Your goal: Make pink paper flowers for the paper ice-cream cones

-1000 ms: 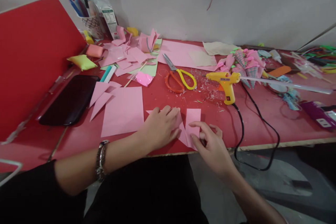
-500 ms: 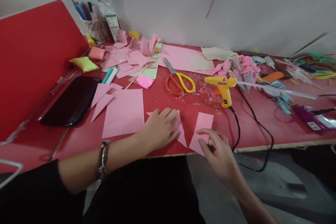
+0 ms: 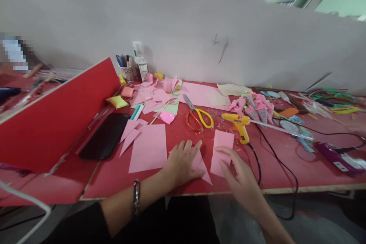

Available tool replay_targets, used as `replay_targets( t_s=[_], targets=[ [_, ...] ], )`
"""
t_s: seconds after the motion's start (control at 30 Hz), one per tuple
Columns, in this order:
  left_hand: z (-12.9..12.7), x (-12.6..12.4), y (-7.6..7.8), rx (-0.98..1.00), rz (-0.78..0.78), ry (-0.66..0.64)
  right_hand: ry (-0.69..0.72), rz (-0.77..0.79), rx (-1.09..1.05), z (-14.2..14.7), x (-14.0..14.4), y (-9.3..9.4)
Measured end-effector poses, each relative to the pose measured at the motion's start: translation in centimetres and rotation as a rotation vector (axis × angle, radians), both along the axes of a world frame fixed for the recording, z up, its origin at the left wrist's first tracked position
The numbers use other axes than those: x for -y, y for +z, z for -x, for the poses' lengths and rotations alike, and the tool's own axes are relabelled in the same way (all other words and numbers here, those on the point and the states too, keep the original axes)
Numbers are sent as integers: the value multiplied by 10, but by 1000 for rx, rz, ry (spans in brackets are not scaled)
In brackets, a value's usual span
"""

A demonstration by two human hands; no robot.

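My left hand lies palm down with its fingers spread on a pointed piece of pink paper, covering much of it. To its right, a pink paper strip lies close to the table's front edge. My right hand touches the strip's right side, index finger stretched over it and thumb apart; its other fingers are partly hidden. Left of my left hand is a larger pink paper sheet. Beyond the hands lie scissors with one orange and one yellow handle, blades apart.
A yellow glue gun and its black cord lie right of the strip. Pink paper cones sit behind it. At left are a dark phone, pink paper triangles and a red board. Paper scraps lie farther back.
The camera view has tilted up and drawn back, showing more wall. My left fingers are more spread. The strip under my right hand lies straighter, its lower end no longer slanting left.
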State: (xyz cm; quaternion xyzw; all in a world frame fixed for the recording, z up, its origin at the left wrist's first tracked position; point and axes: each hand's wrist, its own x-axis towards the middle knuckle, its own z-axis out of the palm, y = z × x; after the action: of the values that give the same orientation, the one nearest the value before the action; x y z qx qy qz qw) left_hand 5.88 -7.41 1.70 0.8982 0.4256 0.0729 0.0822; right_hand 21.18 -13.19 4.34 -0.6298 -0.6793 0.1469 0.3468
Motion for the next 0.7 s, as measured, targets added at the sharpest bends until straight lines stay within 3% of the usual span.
replay_targets(
  t_s=[0.13,0.23,0.33,0.47,0.7],
  targets=[
    [5,-8,8,21,4,-10,17,60,-145,16,-32,20],
    [14,-15,16,36,-24,-18,127,111,-264,29,-70,28],
    [30,-22,22,108,-8,16,258,225,-394,43,-115,30],
    [58,-24,23,214,103,80,241,190,-349,68,-164,29],
    [104,-22,24,487,285,228,221,225,-358,118,-225,23]
  ],
)
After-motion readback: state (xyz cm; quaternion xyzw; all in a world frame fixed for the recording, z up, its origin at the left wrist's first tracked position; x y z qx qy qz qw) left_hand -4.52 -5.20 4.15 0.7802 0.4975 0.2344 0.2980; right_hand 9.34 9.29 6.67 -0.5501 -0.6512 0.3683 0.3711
